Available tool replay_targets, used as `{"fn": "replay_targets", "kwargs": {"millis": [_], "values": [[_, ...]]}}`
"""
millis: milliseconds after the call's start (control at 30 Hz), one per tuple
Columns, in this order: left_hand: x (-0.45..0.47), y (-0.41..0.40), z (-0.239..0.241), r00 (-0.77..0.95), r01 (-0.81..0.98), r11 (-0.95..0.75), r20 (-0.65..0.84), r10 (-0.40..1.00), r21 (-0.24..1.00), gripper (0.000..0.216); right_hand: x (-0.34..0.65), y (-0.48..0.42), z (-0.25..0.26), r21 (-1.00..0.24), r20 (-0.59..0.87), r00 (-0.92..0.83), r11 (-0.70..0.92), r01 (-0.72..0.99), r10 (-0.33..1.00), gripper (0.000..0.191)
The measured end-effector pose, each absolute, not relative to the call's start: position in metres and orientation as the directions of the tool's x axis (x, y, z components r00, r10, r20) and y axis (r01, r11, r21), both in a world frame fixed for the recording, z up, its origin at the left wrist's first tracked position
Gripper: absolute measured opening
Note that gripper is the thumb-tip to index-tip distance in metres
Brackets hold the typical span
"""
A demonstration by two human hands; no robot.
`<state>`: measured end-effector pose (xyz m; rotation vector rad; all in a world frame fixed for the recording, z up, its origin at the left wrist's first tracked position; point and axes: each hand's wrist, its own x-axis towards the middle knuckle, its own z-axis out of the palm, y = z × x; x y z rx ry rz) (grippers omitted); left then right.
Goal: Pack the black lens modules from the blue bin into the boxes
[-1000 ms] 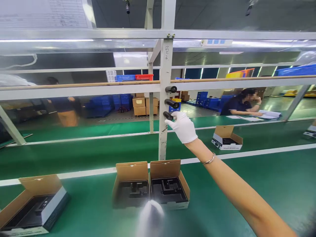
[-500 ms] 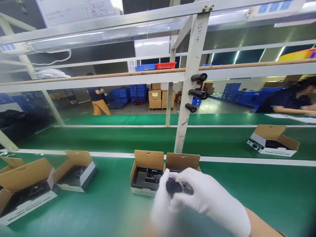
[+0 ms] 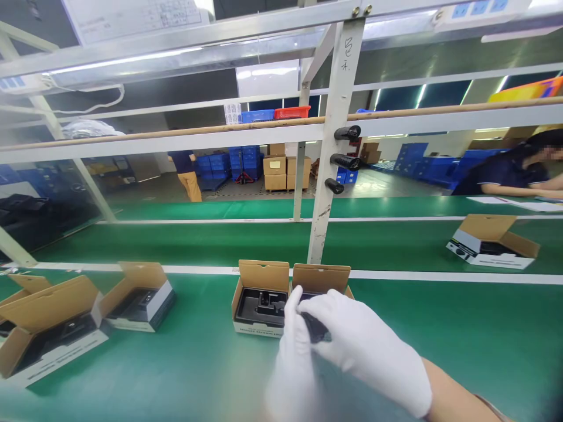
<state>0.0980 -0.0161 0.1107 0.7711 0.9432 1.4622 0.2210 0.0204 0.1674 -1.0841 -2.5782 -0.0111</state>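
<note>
Both of my hands wear white gloves and meet above the front of an open carton (image 3: 321,278). Between them is a small black part (image 3: 314,327), mostly covered by the fingers, so its exact kind is hidden. My right hand (image 3: 365,346) pinches it between thumb and fingers. From the other side, my left hand (image 3: 294,351) presses its closed fingers against it. Just left of the hands stands a second open carton (image 3: 259,329), with a black moulded tray (image 3: 248,308) and a black fitting (image 3: 268,300) inside. My hands hide much of the right carton's inside.
More open cartons (image 3: 65,350) (image 3: 141,319) with black contents stand at left on the green bench (image 3: 189,363). Another open carton (image 3: 492,249) lies back right. A white post (image 3: 328,199) with black cylinders rises behind. A person (image 3: 505,170) sits far right; another stands in the background.
My hands have closed further around the black part, which now shows less and is turned differently. The view has shifted slightly. The person in the background has moved a little to the right.
</note>
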Motion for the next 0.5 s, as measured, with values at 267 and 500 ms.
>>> {"fn": "replay_targets", "kwargs": {"millis": [267,500], "values": [[0.065,0.024,0.073,0.098,-0.533,0.098,-0.054,0.994,0.841,0.07,0.238,0.013,0.185,-0.346,0.395,-0.62,0.735,0.583,0.678,0.024],[0.082,0.011,0.022,0.502,-0.416,0.459,-0.223,0.836,0.785,0.077,0.251,0.018,0.172,-0.444,0.518,-0.499,0.716,0.538,0.695,0.034]]}}
